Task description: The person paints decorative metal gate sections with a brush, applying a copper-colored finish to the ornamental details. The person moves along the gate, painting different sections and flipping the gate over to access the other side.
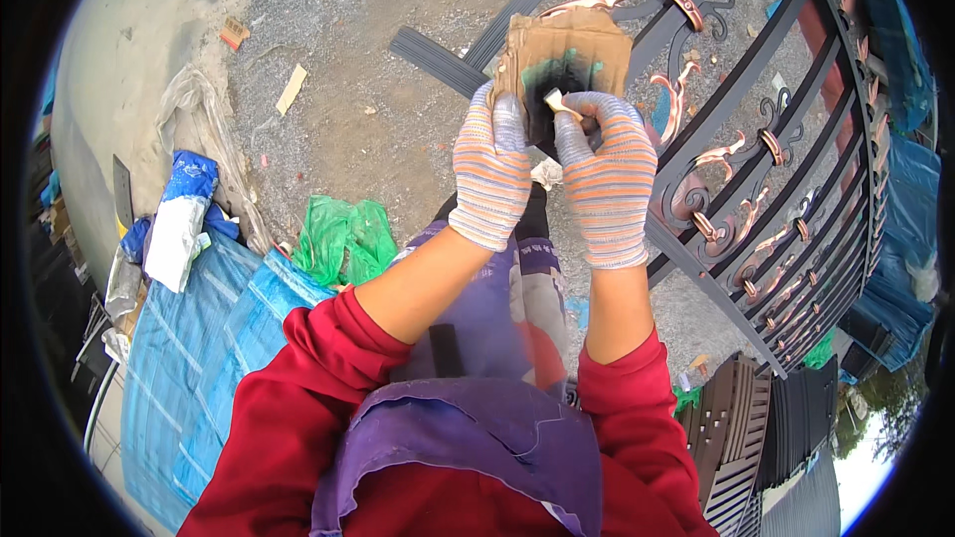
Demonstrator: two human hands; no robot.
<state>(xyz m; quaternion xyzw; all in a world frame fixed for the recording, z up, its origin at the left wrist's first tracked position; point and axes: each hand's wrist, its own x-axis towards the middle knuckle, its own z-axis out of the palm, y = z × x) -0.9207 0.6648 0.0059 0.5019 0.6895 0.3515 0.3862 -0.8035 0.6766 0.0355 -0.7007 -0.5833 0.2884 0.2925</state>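
My left hand, in a striped knit glove, is closed on the lower left edge of a torn piece of brown cardboard. Black and green smears cover the lower middle of the cardboard. My right hand, gloved alike, pinches a small pale scrap in front of the dark smear. From this view I cannot tell whether the scrap is sponge, cloth or folded paper. Just beyond and to the right of both hands lies a dark metal railing panel with scrolls and copper-coloured leaf ornaments.
Blue plastic sheeting covers something at the left, with a blue and white bag beside it. A green plastic bag lies nearer me. Stacked metal profiles stand at the lower right. Litter dots the gravel ground.
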